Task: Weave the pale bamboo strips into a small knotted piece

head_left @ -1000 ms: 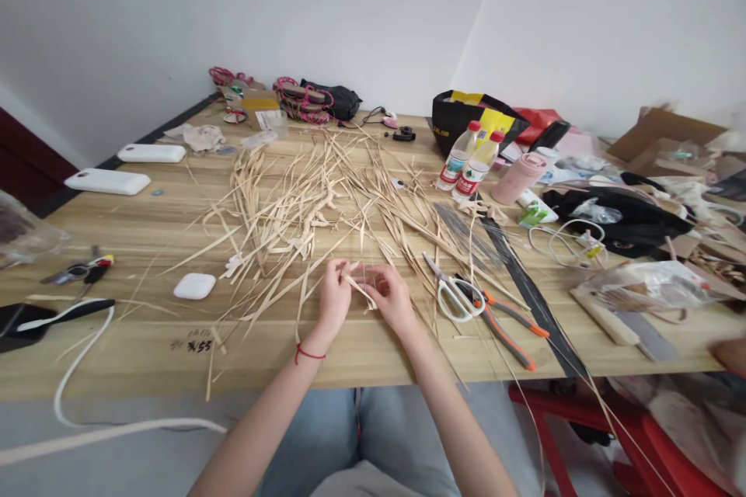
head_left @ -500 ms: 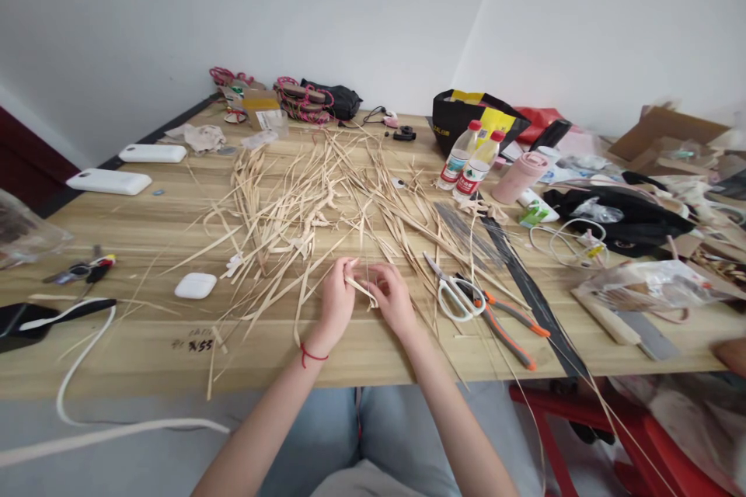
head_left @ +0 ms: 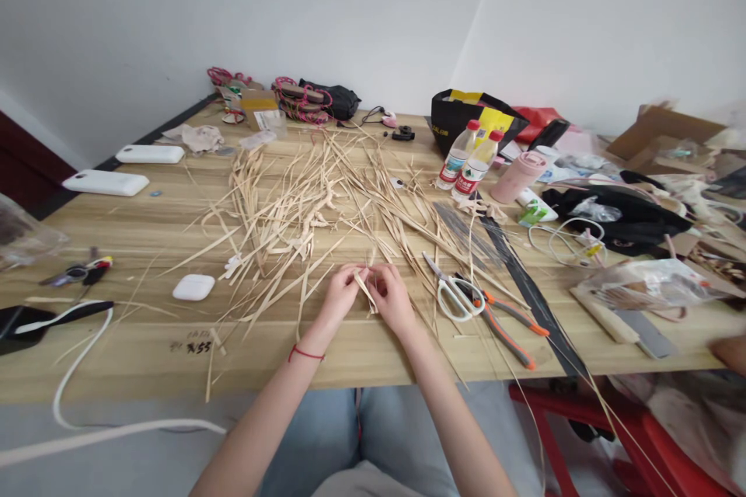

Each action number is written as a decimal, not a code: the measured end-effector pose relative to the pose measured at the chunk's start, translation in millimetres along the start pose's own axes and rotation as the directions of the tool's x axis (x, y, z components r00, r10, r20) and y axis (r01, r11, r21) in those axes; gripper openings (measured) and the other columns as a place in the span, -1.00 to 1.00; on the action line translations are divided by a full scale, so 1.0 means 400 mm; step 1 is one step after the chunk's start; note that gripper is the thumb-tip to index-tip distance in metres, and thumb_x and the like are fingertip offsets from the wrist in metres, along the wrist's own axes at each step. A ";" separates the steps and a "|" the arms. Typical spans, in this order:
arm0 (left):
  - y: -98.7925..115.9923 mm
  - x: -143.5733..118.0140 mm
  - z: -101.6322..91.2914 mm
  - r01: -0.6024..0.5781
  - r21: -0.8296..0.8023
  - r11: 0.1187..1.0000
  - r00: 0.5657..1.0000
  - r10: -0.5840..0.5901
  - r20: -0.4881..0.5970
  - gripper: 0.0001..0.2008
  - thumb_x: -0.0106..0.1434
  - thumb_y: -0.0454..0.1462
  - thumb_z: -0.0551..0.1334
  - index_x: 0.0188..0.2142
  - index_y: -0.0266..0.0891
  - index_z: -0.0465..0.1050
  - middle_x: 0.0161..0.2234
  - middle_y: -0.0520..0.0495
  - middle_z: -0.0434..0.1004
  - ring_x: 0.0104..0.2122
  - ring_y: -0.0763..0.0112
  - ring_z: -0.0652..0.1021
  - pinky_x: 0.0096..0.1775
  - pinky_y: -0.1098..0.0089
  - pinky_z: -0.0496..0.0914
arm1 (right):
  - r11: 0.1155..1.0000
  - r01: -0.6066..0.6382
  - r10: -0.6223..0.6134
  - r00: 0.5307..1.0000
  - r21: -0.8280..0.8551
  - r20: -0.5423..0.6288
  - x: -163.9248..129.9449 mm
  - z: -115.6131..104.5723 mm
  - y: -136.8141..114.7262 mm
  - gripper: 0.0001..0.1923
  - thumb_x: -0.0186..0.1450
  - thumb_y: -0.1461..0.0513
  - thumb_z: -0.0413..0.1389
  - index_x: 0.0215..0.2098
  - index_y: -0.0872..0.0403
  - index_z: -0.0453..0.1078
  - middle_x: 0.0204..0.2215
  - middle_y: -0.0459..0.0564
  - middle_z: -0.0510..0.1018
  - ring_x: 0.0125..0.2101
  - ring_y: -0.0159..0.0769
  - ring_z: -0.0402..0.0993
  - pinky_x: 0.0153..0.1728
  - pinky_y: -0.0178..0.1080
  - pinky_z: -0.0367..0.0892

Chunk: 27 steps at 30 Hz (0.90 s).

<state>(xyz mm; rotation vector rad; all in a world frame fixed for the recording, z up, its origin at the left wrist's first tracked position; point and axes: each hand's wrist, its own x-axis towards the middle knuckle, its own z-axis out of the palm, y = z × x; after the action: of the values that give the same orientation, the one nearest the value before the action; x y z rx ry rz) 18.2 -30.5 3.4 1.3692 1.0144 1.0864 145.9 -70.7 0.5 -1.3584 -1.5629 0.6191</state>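
Left hand (head_left: 339, 293): fingers bent and closed together in a pinch on the upper end of a pale strip (head_left: 367, 294); a red cord (head_left: 306, 355) circles the wrist.
Right hand (head_left: 393, 299): fingers curled inward, tips close against the left hand's; the contact is small and blurred, so I cannot tell whether it grips the strip too.
Pale strip: thin, flat and ribbon-like, slanting down between the two hands to a ragged-looking lower end near the right thumb.
Loose strips (head_left: 280, 206): dry, straw-coloured, narrow, some straight and some curled, in a tangled heap just beyond the grip and to its left.
Knobbly piece (head_left: 316, 219): pale, bent and lumpy, lying among the heap beyond the left hand.
Scissors (head_left: 460, 300): white looped handles and metal blades, near the grip on its right, blades pointing away from the person.
Pliers (head_left: 508, 335): grey-and-orange handles spread apart, just right of the scissors.
Black band (head_left: 533, 295): long, dark and flat, slanting past the pliers, farther right of the grip.
White case (head_left: 193, 287): smooth and rounded, well left of the grip.
Bottles (head_left: 466, 163): clear plastic, red caps, upright beyond the grip on the right, beside a pink tumbler (head_left: 517, 177).
Tabletop (head_left: 140, 361): streaked wood grain, beneath both hands.
Clutter: ends of the loose strips reach close to both hands.
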 end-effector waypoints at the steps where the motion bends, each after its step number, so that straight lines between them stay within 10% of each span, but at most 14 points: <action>1: 0.001 0.000 -0.001 -0.017 0.018 1.000 1.000 0.017 0.002 -0.77 0.12 -0.14 0.22 -0.38 -0.26 0.52 -0.25 -0.14 0.50 -0.17 0.28 0.48 -0.11 0.30 0.34 | 1.000 0.004 -0.004 1.000 -0.021 0.007 0.001 0.000 0.002 -0.73 0.21 0.30 0.04 -0.11 0.04 0.34 -0.17 0.07 0.37 -0.40 -0.33 0.38 -0.36 -0.25 0.36; 27: 0.006 -0.007 0.011 0.087 -0.029 0.996 0.996 -0.086 0.033 -0.81 -0.05 -0.24 0.33 -0.41 -0.30 0.52 -0.39 -0.10 0.55 -0.38 0.34 0.54 -0.29 0.36 0.43 | 0.996 -0.028 0.023 0.998 -0.080 -0.064 0.004 0.013 0.010 -0.86 0.17 0.34 0.03 -0.31 0.08 0.38 -0.13 0.11 0.26 -0.27 -0.23 0.37 -0.23 -0.18 0.35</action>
<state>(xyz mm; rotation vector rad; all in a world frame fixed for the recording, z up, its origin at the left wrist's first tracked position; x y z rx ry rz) 22.0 -34.4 5.4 1.3022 1.0214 1.0088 143.5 -67.2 -4.7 -1.4464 -1.5362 0.5278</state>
